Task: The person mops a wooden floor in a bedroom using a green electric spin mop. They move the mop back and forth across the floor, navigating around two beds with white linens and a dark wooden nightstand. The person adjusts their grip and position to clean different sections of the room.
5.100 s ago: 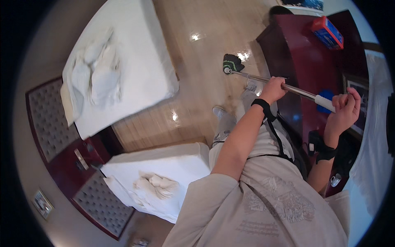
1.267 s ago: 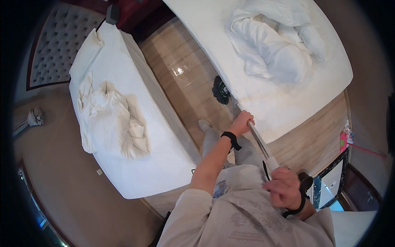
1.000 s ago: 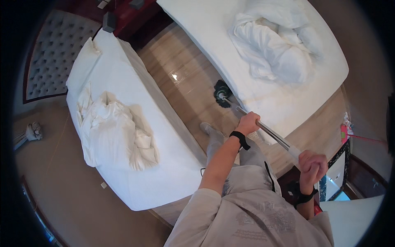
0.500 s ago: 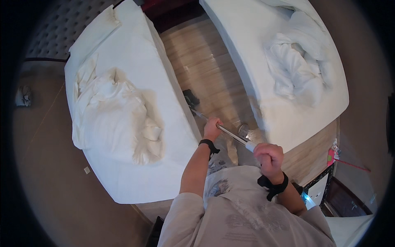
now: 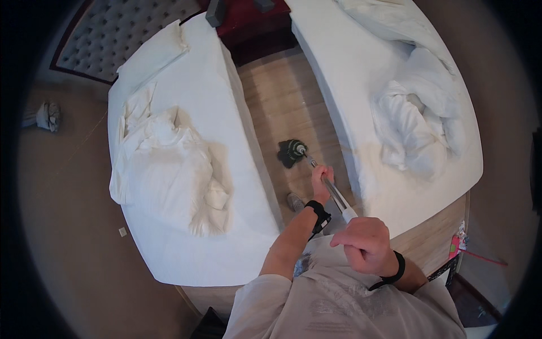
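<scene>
A mop reaches down between the two beds, its dark, shaggy mop head (image 5: 289, 152) lying on the wood-look floor (image 5: 282, 104). Its silver handle (image 5: 337, 198) slants up toward me and ends in a white grip. Partway down the pole, my left hand (image 5: 322, 182) is wrapped round the metal. My right hand (image 5: 364, 240) is closed at the top of the handle, by the white grip, which it partly hides. Black bands circle both wrists. One of my shoes (image 5: 294, 201) shows beside the left bed.
The left bed (image 5: 164, 257) and the right bed (image 5: 322, 62) flank the narrow aisle, each carrying a crumpled white duvet. A dark red nightstand (image 5: 254, 28) closes its far end. A tufted grey headboard (image 5: 121, 39) stands at the far left. A pink item (image 5: 455, 244) is at the right.
The mop head has swung from beside the left bed toward the middle of the aisle. My left hand has moved right with the pole, and my right hand has come lower.
</scene>
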### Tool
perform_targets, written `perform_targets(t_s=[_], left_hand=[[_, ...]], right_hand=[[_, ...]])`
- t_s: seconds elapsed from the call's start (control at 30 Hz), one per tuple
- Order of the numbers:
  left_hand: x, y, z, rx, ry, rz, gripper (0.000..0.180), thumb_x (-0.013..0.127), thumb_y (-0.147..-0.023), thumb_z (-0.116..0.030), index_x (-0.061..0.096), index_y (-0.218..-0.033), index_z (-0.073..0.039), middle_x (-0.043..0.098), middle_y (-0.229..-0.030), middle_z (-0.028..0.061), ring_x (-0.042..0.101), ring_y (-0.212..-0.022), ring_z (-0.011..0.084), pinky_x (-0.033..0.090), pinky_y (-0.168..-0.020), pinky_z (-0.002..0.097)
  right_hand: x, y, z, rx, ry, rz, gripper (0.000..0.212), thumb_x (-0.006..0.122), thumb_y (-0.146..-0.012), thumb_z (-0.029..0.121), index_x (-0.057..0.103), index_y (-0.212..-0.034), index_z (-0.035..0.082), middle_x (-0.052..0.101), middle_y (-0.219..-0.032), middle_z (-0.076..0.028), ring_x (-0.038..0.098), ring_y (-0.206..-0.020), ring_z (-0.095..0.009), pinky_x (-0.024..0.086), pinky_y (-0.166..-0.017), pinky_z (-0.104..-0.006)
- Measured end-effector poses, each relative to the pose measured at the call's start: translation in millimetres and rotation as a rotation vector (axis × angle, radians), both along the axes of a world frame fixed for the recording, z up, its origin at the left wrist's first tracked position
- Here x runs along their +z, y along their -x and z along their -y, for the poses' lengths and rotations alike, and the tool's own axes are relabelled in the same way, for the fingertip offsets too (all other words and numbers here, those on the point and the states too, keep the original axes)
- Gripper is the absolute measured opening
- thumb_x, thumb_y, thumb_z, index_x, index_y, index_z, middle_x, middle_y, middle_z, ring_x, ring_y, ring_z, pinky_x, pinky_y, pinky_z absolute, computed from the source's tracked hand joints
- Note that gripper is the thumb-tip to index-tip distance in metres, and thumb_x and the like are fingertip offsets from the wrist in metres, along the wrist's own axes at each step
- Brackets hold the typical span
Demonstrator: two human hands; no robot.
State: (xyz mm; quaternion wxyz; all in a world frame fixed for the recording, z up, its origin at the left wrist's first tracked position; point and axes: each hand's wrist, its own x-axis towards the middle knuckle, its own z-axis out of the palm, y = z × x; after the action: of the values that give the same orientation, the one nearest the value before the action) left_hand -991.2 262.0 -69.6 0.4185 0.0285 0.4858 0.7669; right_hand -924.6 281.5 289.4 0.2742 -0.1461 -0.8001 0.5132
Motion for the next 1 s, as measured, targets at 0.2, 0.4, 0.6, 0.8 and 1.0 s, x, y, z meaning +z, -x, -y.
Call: perform_targets(t_s=[0.2, 0.4, 0.6, 0.8, 1.0], left_hand=[[15.7, -21.8, -65.7, -0.363, 0.054, -0.849, 0.023, 0.063, -0.076, -0.003, 0.042, -0.068, -0.004, 0.04, -0.064, 0.0086, 0.042, -0.06, 0.0237, 0.037, -0.058, 0.0307], [21.8, -3.3, -87.2, -0.672, -0.072, -0.896, 0.023, 0.065, -0.079, -0.009, 0.044, -0.071, -0.004, 0.041, -0.065, 0.0078, 0.04, -0.061, 0.0232, 0.035, -0.057, 0.0323], [35.6, 37.5, -128.0, -0.884, 0.017, -1.223, 0.005, 0.059, -0.064, -0.006, 0.055, -0.067, -0.008, 0.059, -0.074, 0.0106, 0.056, -0.078, 0.0318, 0.041, -0.069, 0.0406], [37.4, 100.8, -117.7, -0.969, 0.289, -1.268, 0.008, 0.065, -0.062, -0.019, 0.063, -0.068, -0.013, 0.062, -0.073, 0.0054, 0.057, -0.082, 0.0269, 0.039, -0.075, 0.04], [27.1, 188.0, -59.7, -0.883, 0.442, -1.276, 0.008, 0.067, -0.062, -0.019, 0.064, -0.069, -0.017, 0.062, -0.073, 0.0021, 0.057, -0.084, 0.0219, 0.035, -0.077, 0.0383]], right_hand=[[-10.4, -26.2, -37.3, 0.107, -0.189, 0.023, 0.025, 0.06, -0.061, -0.004, 0.064, -0.083, 0.007, 0.057, -0.06, -0.002, 0.049, -0.047, -0.018, 0.038, -0.043, -0.0294], [-15.7, -23.0, -60.6, 0.135, -0.237, 0.003, 0.024, 0.061, -0.059, -0.002, 0.064, -0.082, 0.007, 0.056, -0.06, -0.003, 0.051, -0.047, -0.019, 0.039, -0.043, -0.0296], [-23.3, -12.5, -101.0, -0.388, -0.272, -0.204, 0.02, 0.046, -0.059, -0.006, 0.061, -0.071, 0.0, 0.055, -0.058, -0.009, 0.05, -0.044, -0.02, 0.04, -0.044, -0.0266], [-30.0, 33.4, -103.9, -0.589, 0.113, -0.291, 0.025, 0.032, -0.068, -0.012, 0.056, -0.069, -0.006, 0.051, -0.054, -0.008, 0.041, -0.04, -0.012, 0.037, -0.042, -0.0247], [-59.3, 108.2, -89.7, -0.473, 0.217, -0.336, 0.024, 0.033, -0.072, -0.01, 0.057, -0.07, -0.006, 0.045, -0.048, -0.005, 0.038, -0.039, -0.011, 0.039, -0.044, -0.0245]])
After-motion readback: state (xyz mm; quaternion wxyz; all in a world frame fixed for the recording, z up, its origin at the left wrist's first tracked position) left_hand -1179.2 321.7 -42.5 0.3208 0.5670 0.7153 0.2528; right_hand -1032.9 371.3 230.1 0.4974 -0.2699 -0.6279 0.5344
